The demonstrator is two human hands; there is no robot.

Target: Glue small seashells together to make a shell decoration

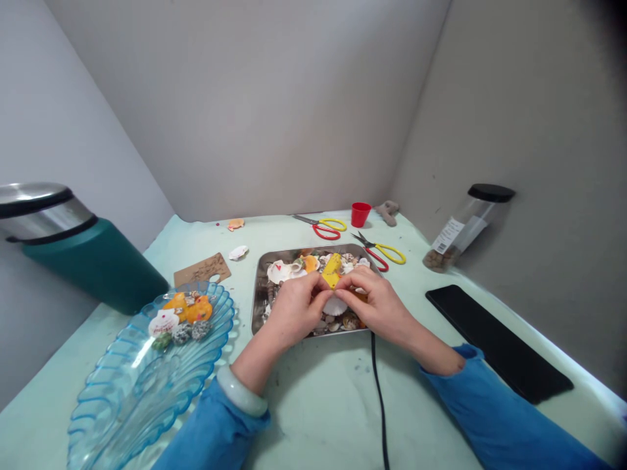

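Observation:
My left hand point(298, 305) and my right hand point(375, 300) meet above a metal tray point(255, 307). Thumbs and fingertips of both are pinched at the lower edge of a small yellow piece point(332, 273) with a few dark specks; its exact kind is unclear. Beneath them the tray holds many shells, among them a white scallop shell point(335, 306), a white shell with a red mark point(278, 271) and an orange shell point(310, 263). My hands hide part of the tray's contents.
A blue plate point(120, 391) with shells and a green bottle point(98, 261) are at left. Scissors point(329, 228), more scissors point(379, 250) and a red cup point(360, 214) lie behind. A jar point(458, 235) and black slab point(494, 343) sit right; a black cable point(378, 391) runs in front.

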